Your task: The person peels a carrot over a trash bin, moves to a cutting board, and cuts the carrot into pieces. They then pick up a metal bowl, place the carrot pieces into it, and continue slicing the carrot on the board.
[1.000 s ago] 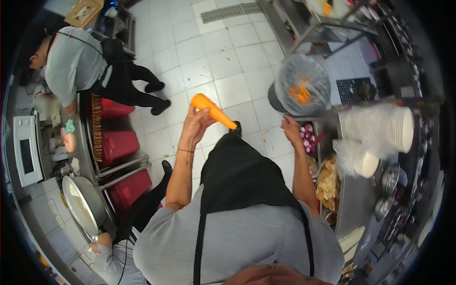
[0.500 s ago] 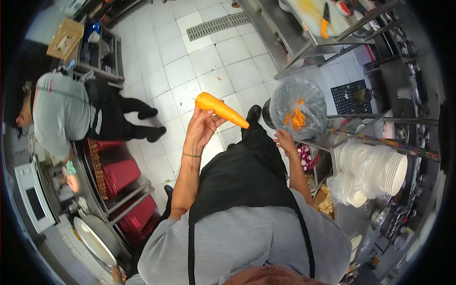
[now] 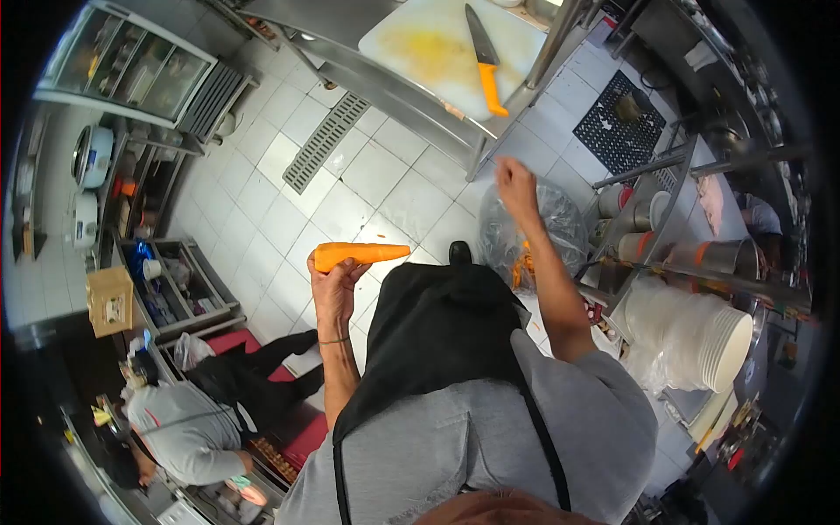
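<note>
Orange and peeled smooth, one carrot (image 3: 360, 255) lies level in our left hand (image 3: 335, 293), fingers wrapped around its thick end, over the tiled floor. Our right hand (image 3: 515, 186) reaches empty, fingers loose, above one plastic-lined bin (image 3: 560, 229); one orange-handled knife (image 3: 483, 57) rests on one cutting board (image 3: 420, 48).

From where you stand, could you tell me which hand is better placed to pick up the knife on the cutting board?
The right hand, probably. It is empty, raised and stretched toward the counter where the knife lies on the cutting board. The left hand is closed around the carrot and sits farther back.
</note>
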